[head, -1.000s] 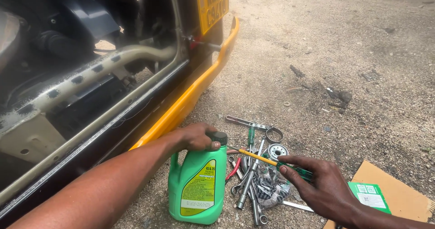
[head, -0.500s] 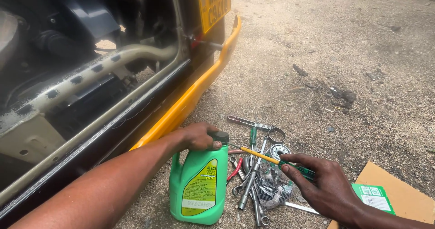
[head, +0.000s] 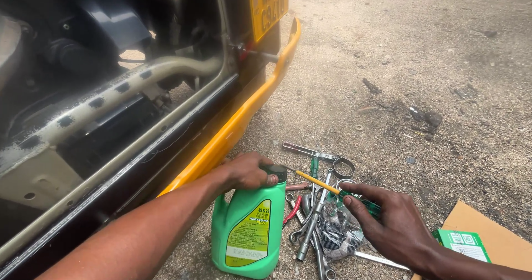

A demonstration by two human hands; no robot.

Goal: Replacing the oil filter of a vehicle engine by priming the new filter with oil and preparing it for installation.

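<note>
A green plastic oil jug (head: 247, 231) with a dark cap stands upright on the gravel. My left hand (head: 248, 171) is closed over its neck and cap from above. My right hand (head: 389, 223) grips the green handle of a screwdriver (head: 318, 183); the yellow shaft slants up and left, and its tip touches the jug's cap. Just right of the jug lies a heap of spanners and other tools (head: 317, 219), partly under my right hand.
A vehicle's open rear compartment with a pale pipe (head: 119, 94) fills the left. Its yellow bumper (head: 252, 105) runs diagonally beside the jug. A green box (head: 463, 245) rests on cardboard (head: 496, 235) at the lower right. Gravel ground spreads to the right.
The view shifted slightly. Both hands stay where they were, the left on the jug's cap and the right holding the screwdriver against it.
</note>
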